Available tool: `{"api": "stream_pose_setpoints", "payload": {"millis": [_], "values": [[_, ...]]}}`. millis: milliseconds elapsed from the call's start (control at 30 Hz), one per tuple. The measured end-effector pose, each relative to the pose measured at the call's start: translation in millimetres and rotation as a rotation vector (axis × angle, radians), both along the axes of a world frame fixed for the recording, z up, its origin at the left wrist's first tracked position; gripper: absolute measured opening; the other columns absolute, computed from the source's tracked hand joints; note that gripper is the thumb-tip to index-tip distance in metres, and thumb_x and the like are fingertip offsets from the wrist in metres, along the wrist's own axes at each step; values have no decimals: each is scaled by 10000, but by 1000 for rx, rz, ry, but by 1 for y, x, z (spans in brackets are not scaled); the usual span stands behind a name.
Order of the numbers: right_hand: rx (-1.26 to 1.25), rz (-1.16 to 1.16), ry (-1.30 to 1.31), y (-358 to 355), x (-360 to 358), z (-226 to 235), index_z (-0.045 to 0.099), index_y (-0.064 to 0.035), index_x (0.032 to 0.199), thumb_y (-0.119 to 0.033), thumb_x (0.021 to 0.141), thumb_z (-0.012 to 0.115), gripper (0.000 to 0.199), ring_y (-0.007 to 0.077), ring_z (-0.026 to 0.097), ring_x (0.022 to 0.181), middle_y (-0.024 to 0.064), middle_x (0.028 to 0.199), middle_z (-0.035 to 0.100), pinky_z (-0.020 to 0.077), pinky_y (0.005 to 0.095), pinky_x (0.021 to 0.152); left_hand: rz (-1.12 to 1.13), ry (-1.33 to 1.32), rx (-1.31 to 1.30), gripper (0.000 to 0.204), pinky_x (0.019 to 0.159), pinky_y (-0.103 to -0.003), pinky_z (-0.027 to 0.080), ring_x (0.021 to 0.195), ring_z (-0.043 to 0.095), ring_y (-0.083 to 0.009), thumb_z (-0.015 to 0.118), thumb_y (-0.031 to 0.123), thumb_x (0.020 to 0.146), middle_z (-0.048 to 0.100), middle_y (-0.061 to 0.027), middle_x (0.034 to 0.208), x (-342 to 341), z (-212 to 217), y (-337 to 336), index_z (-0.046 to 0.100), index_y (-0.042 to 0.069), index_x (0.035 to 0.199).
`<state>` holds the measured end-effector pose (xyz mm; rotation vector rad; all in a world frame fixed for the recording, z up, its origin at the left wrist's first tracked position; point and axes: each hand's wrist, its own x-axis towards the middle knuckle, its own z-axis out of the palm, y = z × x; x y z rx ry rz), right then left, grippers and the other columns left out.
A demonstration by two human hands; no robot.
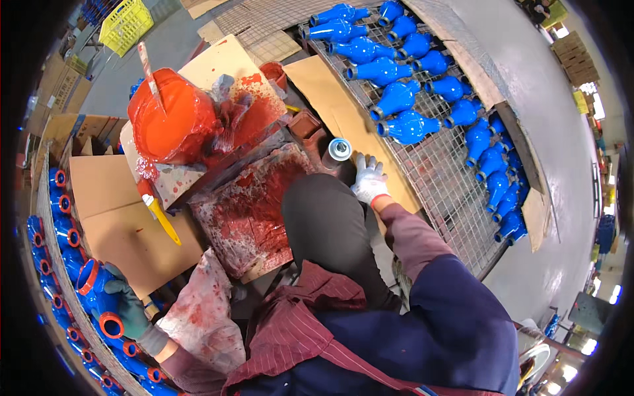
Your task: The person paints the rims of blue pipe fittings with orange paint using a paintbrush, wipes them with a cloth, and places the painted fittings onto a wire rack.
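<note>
At the lower left, my left hand [132, 310], in a dark green glove, is closed around a blue valve body [99, 298] with red-painted rims. The hand covers part of this piece, which sits at the edge of a rack holding several similar blue bodies [66, 231] with red rims. My right hand [370, 181], in a pale grey glove, lies with its fingers spread on a cardboard strip [343, 99] beside the wire rack. Close to its fingertips stands a spray can [339, 150]. Nothing shows in the right hand.
A red paint bucket [175, 122] with a stick [150, 76] stands at upper left. A yellow-handled brush [162, 221] lies on cardboard [109, 191]. Before my knee is a paint-smeared board [244, 204]. Several blue valve bodies [409, 127] with dark ends lie on the wire rack [436, 168].
</note>
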<state>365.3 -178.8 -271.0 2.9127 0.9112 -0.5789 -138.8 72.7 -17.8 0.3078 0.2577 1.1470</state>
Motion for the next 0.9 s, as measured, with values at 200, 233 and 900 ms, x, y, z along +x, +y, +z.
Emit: {"api": "stream_pose_setpoints", "payload": {"millis": [200,233,900], "values": [[-97,27,-338,26,20,-67,314,-122,1505,-177,914,490,619,451,419,1311,285,1457,401,377,578,1017,30,65,27,726,943,-455,519,1377,320,-452,702,120,844,348,-170,1521,21,10,16,339,24,1466],[-63,-6,-310,25,31,-74,332,-108,1489,-166,913,487,599,437,467,1256,298,1415,436,429,543,953,30,63,26,726,942,-455,520,1376,321,-452,703,120,844,348,-170,1520,26,8,21,340,24,1466],[159,77,-338,-53,86,141,485,-62,1368,-97,772,644,617,451,597,1044,282,1205,583,513,487,888,-123,-655,-277,647,1023,-518,411,1345,363,-363,631,112,897,343,-175,1492,-16,-27,1,337,44,1469]]}}
